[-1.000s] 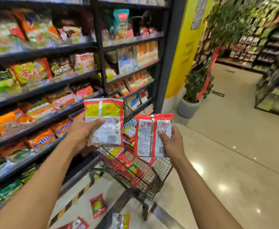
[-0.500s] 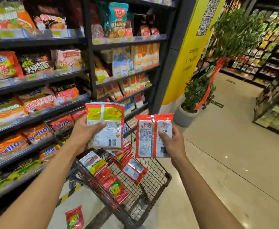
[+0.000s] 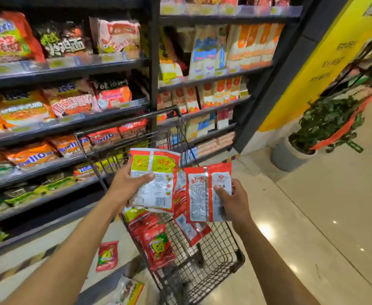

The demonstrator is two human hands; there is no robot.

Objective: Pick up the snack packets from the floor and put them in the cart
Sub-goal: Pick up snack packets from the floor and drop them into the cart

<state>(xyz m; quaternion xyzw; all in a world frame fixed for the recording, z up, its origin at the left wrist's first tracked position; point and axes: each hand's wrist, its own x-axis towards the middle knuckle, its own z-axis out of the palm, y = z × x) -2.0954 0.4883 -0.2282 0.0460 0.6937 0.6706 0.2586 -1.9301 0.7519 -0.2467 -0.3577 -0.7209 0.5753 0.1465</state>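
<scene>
Shop floor (image 3: pixel 312 216) is occupied by a cart (image 3: pixel 219 247). Above the cart, a yellow packet (image 3: pixel 156 179) is pinched by the left hand (image 3: pixel 127 186), and a red packet (image 3: pixel 199 194) by the right hand (image 3: pixel 235 201). More packets (image 3: pixel 156 243) are piled inside the cart; floor packets (image 3: pixel 108 256) are left of it.

Left hand (image 3: pixel 125 186) fingers hide behind the yellow-topped packet (image 3: pixel 156 179), right hand (image 3: pixel 234 202) fingers mostly behind the red packet (image 3: pixel 199 194); a floor packet (image 3: pixel 129 290) leaves the bottom edge.

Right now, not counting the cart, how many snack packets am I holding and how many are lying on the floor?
In left hand: 1, yellow-topped packet
In right hand: 1, red-and-white packet
On the floor in view: 2, red floor packet, pale floor packet
Total: 4
</scene>
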